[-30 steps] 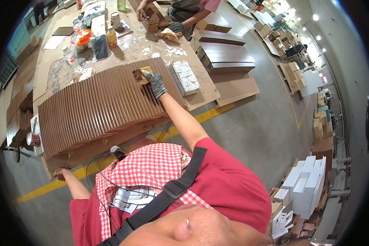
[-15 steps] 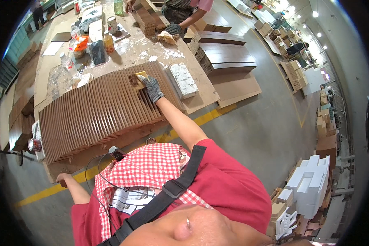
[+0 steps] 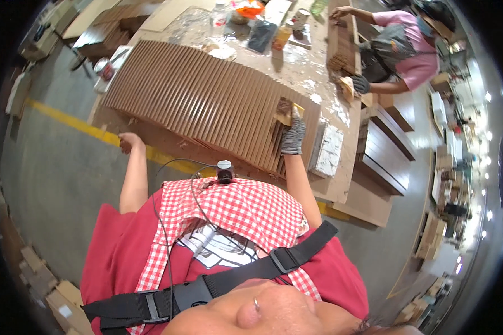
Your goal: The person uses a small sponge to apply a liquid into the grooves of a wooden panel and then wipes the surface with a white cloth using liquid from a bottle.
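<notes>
My right hand (image 3: 294,137), in a grey striped knit glove, grips a yellowish sponge (image 3: 285,112) stained dark brown. It presses the sponge on the right part of a long row of brown slats (image 3: 198,100), set side by side with their narrow edges up. Around the sponge the slats look darker and wet. My left hand (image 3: 131,143) is bare and holds nothing. It hangs low by the bench's front edge, left of centre, with its fingers loosely bent and apart.
A white paint-spattered block (image 3: 327,149) stands right of the slats. Bottles, a cup and a dark plastic-wrapped item (image 3: 261,37) sit on the bench behind. Across it, a co-worker in pink (image 3: 411,50) handles brown boards. A can (image 3: 103,68) stands at left; stacked panels (image 3: 387,153) lie right.
The whole view has swung, so the bench sits higher and farther right. My right hand stays on nearly the same slats with the sponge. The left hand remains low by the bench's front edge.
</notes>
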A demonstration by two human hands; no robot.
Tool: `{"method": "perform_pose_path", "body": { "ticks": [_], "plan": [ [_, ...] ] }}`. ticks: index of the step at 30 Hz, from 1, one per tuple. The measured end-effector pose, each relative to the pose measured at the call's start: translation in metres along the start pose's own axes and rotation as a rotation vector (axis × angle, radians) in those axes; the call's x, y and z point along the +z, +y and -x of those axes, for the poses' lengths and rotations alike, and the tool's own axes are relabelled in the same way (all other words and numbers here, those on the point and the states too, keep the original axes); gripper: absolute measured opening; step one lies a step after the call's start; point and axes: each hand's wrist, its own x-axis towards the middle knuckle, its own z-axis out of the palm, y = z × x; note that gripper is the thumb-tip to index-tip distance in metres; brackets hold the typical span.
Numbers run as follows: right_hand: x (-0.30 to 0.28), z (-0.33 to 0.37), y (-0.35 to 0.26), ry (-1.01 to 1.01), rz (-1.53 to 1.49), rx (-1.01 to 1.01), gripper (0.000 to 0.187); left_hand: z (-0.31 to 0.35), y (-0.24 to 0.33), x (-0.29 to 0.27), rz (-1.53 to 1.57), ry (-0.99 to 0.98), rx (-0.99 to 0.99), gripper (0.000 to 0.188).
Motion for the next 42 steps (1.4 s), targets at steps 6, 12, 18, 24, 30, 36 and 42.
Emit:
{"method": "perform_pose_path", "body": {
  "ticks": [6,12,18,24,30,36,42],
  "plan": [
    [0.015,-0.023,-0.048,-0.203,0.220,0.053,0.045,0.020,0.028,-0.008,-0.016,-0.029,-0.020,0.061],
    [0.078,-0.097,-0.037,-0.386,0.848,-0.434,0.047,0.000,0.028,-0.013,-0.195,-0.092,0.143,0.060],
    [0.133,-0.126,-0.003,-0.515,1.172,-0.744,0.035,0.001,0.043,-0.034,-0.163,-0.045,0.067,0.059],
    [0.149,-0.101,-0.010,-0.551,1.413,-0.810,0.026,0.008,0.048,-0.050,-0.284,-0.066,0.229,0.058],
    [0.146,-0.041,-0.015,-0.656,1.395,-0.762,0.032,0.008,0.057,-0.043,-0.218,0.053,0.153,0.055],
    [0.140,0.048,-0.015,-0.773,1.338,-0.484,0.034,-0.016,0.050,-0.031,-0.095,0.066,0.102,0.058],
    [0.125,0.132,-0.024,-1.027,1.248,-0.653,0.032,-0.018,0.057,-0.034,-0.162,0.061,0.181,0.058]
  ]
}}
